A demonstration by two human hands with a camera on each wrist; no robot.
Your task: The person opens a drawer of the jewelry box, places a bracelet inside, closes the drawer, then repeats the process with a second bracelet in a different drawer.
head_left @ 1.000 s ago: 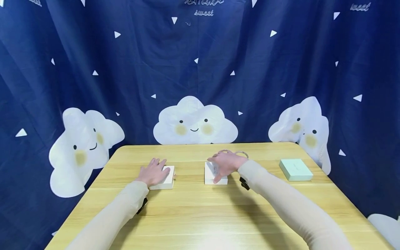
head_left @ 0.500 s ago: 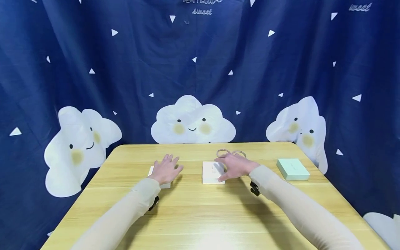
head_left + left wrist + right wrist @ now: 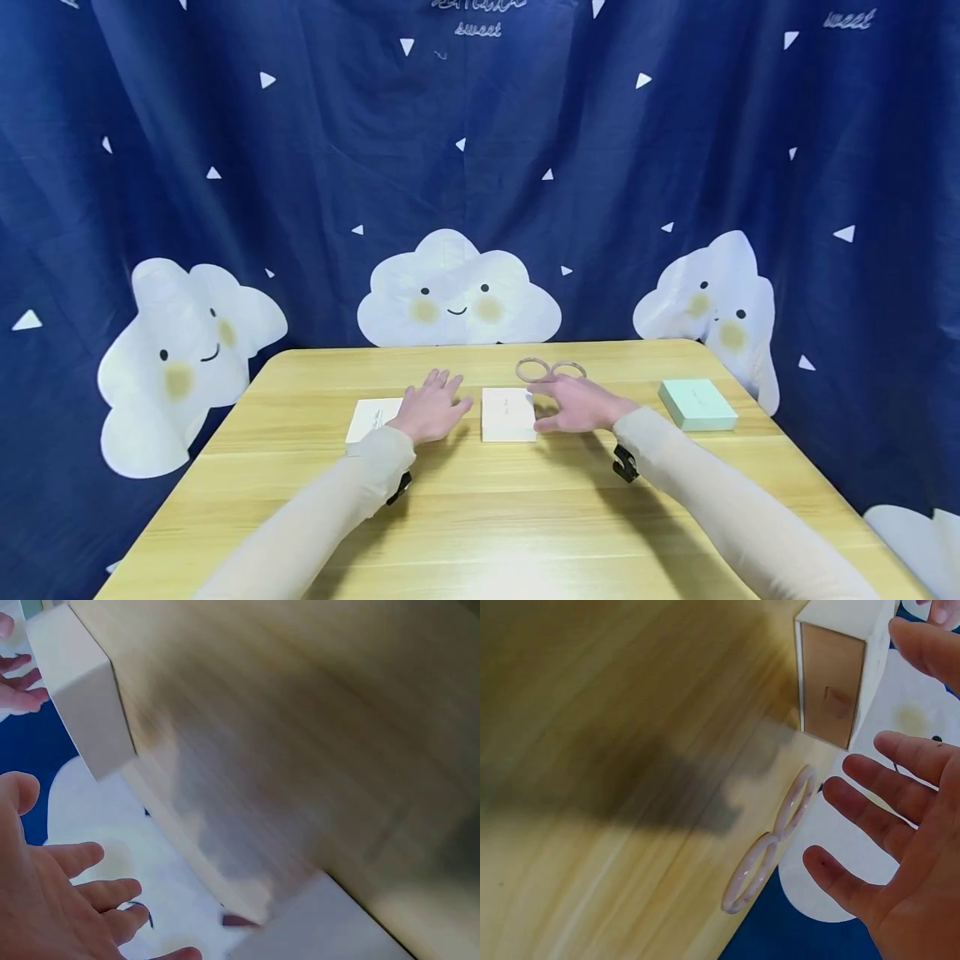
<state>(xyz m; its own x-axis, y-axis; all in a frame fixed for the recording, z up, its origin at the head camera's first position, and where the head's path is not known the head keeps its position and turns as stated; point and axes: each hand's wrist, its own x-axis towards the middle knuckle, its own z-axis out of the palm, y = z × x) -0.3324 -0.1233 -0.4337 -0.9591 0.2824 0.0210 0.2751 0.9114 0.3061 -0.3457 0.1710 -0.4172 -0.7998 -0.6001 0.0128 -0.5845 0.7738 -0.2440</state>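
Both wrist views are smeared by motion blur. The left hand [image 3: 431,410] covers the right end of a flat white box [image 3: 369,420]. Faint printing on the middle white box [image 3: 507,414] is too small to read. In the left wrist view this box [image 3: 79,697] is cut off by the top edge.

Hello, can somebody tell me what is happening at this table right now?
A person sits at a wooden table with both hands open, holding nothing. The left hand hovers between a flat white box and a second white box in the middle. The right hand is just right of that middle box, near two rings lying side by side behind it. A mint green box sits apart at the right edge.
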